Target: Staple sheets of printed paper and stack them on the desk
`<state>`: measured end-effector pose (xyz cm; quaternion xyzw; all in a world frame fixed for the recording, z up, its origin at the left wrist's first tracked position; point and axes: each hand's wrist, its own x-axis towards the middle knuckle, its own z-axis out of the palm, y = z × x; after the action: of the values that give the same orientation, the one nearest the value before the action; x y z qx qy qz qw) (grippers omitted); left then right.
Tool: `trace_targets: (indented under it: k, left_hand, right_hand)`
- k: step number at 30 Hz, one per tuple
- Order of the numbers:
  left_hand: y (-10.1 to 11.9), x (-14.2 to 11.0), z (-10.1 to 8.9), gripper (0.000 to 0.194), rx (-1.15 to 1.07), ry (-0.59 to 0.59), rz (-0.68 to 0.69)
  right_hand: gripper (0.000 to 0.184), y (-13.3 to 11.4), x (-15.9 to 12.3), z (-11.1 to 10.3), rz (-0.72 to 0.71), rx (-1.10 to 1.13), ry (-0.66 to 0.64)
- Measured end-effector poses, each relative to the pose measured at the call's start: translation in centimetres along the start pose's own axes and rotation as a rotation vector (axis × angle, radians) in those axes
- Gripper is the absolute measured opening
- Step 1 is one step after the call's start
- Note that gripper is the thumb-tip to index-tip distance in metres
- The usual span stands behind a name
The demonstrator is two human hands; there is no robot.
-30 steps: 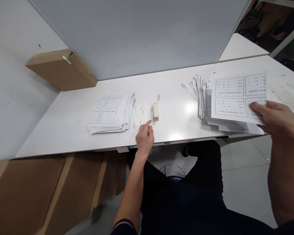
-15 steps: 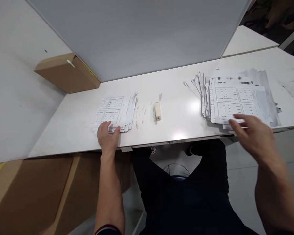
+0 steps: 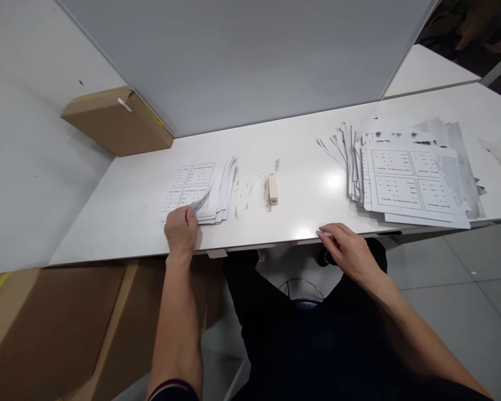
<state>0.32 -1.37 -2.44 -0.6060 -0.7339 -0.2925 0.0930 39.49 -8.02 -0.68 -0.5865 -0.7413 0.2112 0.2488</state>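
Observation:
My left hand (image 3: 181, 229) rests at the near corner of a small stack of printed sheets (image 3: 198, 186) on the left of the white table (image 3: 300, 150); its fingers pinch and lift a corner of the top sheets. My right hand (image 3: 350, 250) lies at the table's front edge, fingers stretched forward and empty, left of a large fanned pile of printed sheets (image 3: 413, 175). A small beige stapler (image 3: 273, 188) lies between the two stacks, apart from both hands.
A grey partition (image 3: 242, 61) stands behind the table. A cardboard box (image 3: 117, 120) sits at the back left corner. More cardboard (image 3: 67, 328) stands under the table to my left. Small paper scraps (image 3: 242, 197) lie beside the stapler.
My right hand let go of the sheet on the right pile and drew back left to the table's front edge. My left hand moved from beside the stapler to the left stack and lifted its corner.

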Motion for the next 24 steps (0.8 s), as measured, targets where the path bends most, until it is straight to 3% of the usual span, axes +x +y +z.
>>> trace_targets:
  k: [5, 12, 24]
  left_hand:
    - [1.8, -0.8, -0.5, 0.025, -0.087, 0.098, -0.07]
    - [3.1, -0.2, -0.6, 0.02, -0.313, 0.009, -0.351]
    - [4.5, -1.2, -0.3, 0.029, -0.603, 0.048, -0.388]
  right_hand:
    - [0.029, -0.3, -0.1, 0.7, -0.052, 0.016, -0.026]
    - [0.027, -0.3, -0.1, 0.9, -0.059, 0.017, -0.022]
    - [0.023, -1.9, 0.1, 2.8, -0.131, 0.095, -0.057]
